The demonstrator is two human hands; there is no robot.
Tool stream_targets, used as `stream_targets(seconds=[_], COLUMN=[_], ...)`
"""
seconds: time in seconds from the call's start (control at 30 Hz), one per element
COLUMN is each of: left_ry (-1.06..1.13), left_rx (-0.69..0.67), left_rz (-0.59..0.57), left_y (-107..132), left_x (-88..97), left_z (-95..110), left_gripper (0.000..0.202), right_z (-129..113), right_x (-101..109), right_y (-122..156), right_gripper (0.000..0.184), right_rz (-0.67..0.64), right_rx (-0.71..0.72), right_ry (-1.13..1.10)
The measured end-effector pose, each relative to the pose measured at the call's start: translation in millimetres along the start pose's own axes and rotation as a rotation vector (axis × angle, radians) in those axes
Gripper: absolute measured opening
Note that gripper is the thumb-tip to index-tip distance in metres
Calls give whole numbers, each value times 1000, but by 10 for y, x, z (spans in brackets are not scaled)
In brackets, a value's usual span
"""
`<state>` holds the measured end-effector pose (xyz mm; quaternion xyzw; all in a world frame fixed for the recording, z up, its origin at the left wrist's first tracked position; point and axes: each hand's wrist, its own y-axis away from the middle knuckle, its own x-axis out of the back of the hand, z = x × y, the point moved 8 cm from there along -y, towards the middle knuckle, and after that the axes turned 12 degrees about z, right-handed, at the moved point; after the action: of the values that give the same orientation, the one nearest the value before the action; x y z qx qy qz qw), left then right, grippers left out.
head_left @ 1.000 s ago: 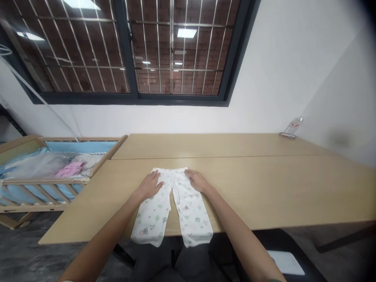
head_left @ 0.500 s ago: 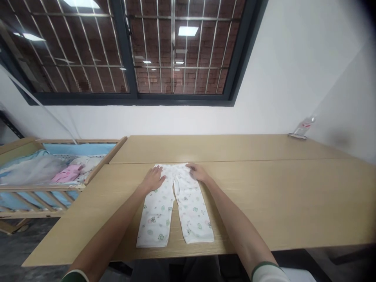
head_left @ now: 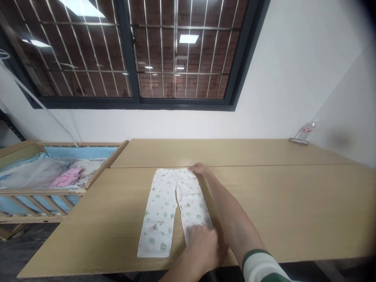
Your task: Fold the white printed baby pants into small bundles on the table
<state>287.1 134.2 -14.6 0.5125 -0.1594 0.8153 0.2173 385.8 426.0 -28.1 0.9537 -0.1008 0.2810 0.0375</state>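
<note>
Trousers: small white cotton trousers with a green and grey animal print (head_left: pixel 160 211), lying flat on the pale wood-grain desk (head_left: pixel 264 203), just below the centre of the frame.
Long axis: roughly up and down the frame, waistband (head_left: pixel 172 170) at the top, legs spread slightly apart towards the desk's near edge.
Right hand (head_left: pixel 200 169): at the waistband's right end, fingers bent over the corner; whether they pinch the cloth I cannot tell.
Left hand (head_left: pixel 202 246): fingers curled at the lower end of the right-side leg, hiding its hem; its grip on the cloth is hidden too.
Key relation: the hands are well apart, one at each end of the trousers' right side, nearly in line with the long axis. The left-side leg lies flat, untouched by either; at its hem, the left hand is nearer.
Crib: light wooden, blue-lined crib (head_left: pixel 41 192), left of the frame.
</note>
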Motion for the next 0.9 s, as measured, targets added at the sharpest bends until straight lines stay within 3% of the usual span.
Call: stream_targets(seconds=[0.13, 0.4, 0.5, 0.67, 0.8, 0.9], left_ry=[11, 60, 188, 448, 752, 878], left_rx=[-9, -28, 3, 108, 236, 296], left_rz=[-3, -10, 26, 190, 225, 258], left_y=[-41, 30, 62, 184, 415, 641], left_x=[-120, -28, 52, 323, 451, 524], left_z=[-29, -67, -118, -273, -494, -722], left_gripper=[44, 42, 41, 37, 39, 45], right_z=[-16, -61, -117, -276, -491, -685], right_x=[4, -37, -46, -27, -89, -246], right_y=[15, 15, 40, 120, 149, 142], right_gripper=[29, 20, 21, 19, 18, 17], right_rz=[-4, 1, 4, 15, 56, 84], right_rx=[-15, 3, 28, 70, 105, 135], right_ry=[9, 20, 21, -23, -91, -128])
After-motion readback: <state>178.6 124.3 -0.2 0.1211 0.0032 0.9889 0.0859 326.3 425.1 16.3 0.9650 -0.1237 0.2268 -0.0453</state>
